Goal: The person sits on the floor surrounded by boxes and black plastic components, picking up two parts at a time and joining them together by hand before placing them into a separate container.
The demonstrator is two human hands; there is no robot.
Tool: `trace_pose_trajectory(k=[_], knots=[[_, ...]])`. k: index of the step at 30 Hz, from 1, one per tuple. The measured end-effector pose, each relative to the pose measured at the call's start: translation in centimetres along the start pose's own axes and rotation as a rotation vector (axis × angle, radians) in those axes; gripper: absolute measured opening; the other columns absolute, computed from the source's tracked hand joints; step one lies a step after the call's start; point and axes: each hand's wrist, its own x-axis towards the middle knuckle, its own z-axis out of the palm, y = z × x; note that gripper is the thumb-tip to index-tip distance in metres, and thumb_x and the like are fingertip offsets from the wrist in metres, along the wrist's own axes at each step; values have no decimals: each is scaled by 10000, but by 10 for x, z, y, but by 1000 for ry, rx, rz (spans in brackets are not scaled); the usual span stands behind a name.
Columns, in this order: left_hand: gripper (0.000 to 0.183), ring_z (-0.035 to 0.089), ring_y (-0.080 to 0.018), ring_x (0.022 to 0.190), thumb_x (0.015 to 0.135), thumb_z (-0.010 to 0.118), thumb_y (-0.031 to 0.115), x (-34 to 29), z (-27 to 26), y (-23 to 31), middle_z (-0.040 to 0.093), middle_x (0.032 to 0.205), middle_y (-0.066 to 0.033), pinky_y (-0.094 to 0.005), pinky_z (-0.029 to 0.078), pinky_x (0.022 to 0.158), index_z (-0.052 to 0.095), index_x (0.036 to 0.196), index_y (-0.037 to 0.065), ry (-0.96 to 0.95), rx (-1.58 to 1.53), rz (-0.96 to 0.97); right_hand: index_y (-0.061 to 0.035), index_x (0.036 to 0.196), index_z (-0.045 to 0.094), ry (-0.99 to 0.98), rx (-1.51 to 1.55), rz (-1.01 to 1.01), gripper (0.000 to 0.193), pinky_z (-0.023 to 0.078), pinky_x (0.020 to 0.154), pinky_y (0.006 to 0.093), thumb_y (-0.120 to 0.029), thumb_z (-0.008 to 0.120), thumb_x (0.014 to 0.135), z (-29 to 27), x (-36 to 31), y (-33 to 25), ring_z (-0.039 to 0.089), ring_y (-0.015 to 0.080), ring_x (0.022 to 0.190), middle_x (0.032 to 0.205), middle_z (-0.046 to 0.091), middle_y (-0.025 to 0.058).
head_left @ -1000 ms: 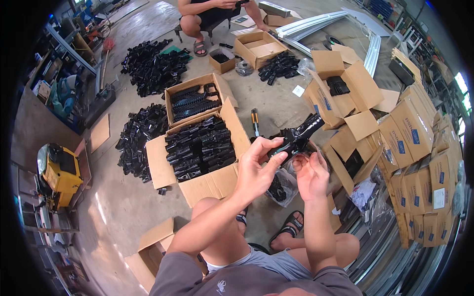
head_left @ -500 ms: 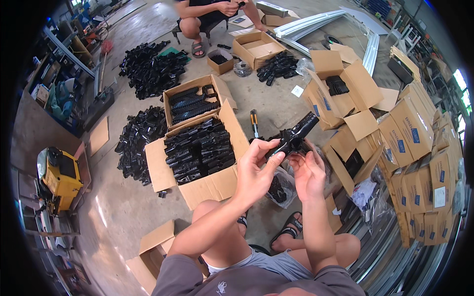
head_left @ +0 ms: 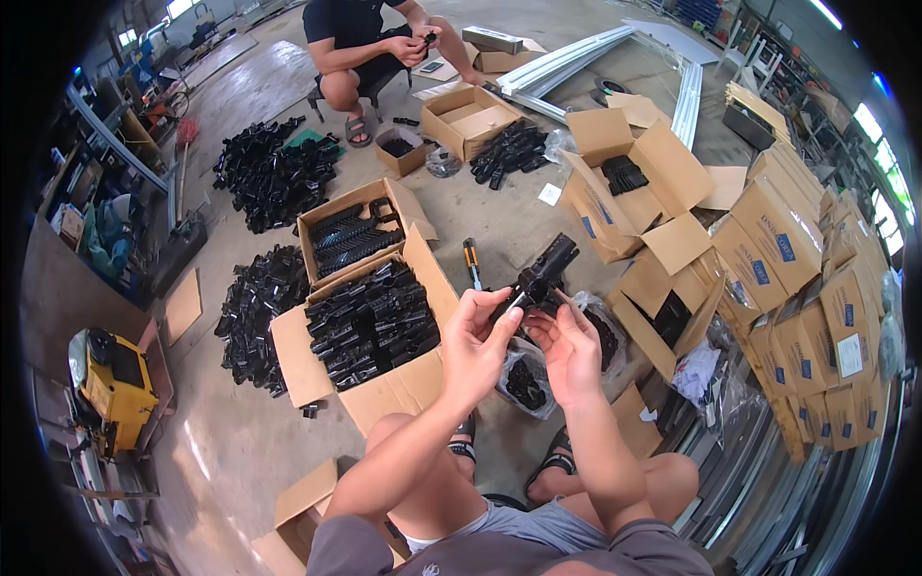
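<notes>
Between my hands is a long black plastic part (head_left: 549,265), tilted with its far end up and to the right. My left hand (head_left: 475,341) grips its near end, thumb on top. The fingers of my right hand (head_left: 569,353) are curled against its underside near the middle, and their tips are partly hidden. Below the part, clear bags of small black pieces (head_left: 526,382) stand on the floor. Left of my hands, an open carton (head_left: 394,394) holds stacked black parts (head_left: 373,322). An orange-and-black handled tool (head_left: 471,259) lies just beyond my left hand.
Heaps of black parts (head_left: 264,317) lie left of the cartons. Another person (head_left: 360,58) sits opposite, handling a small dark piece. Open cartons (head_left: 639,182) and stacked boxes (head_left: 778,250) fill the right. A white metal frame (head_left: 576,67) lies at the back; a yellow machine (head_left: 120,389) stands left.
My view has tilted up slightly and shifted right, so more of the other person shows. The black part in my hands points up more steeply. Both hands stay on it.
</notes>
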Motion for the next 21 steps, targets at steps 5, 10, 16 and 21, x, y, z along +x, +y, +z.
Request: trace_pose_trajectory(k=[5,10,16,21], knots=[[179,617,-107,982,915,648,0,0,-1,0,666,1083,-100,-240,500,835,540,1059,-1,-32,31,-99,20,1271,557,101,32,-27,349,539,819,293,-182,563,987,3,-2,2,665,186,928,1063,682,126],[241,622,-120,984,904,669,4,2,-4,-7,671,1078,-112,-263,513,833,500,1076,11,-157,5,-116,28,1223,574,166,6,-65,307,542,821,293,-159,569,981,4,-3,4,669,181,910,1052,685,123],[262,618,-129,1019,896,664,-21,8,-11,0,667,1121,-138,-270,512,863,494,1092,15,-213,-85,-275,32,1188,593,168,-50,-75,299,548,794,287,-173,593,971,-5,2,-2,675,176,852,1008,689,122],[272,623,-133,1015,900,655,-25,9,-10,-6,666,1142,-146,-269,507,878,488,1110,21,-217,-44,-250,37,1164,607,236,-173,-168,299,549,754,285,-180,616,957,3,1,5,666,162,822,963,688,110]])
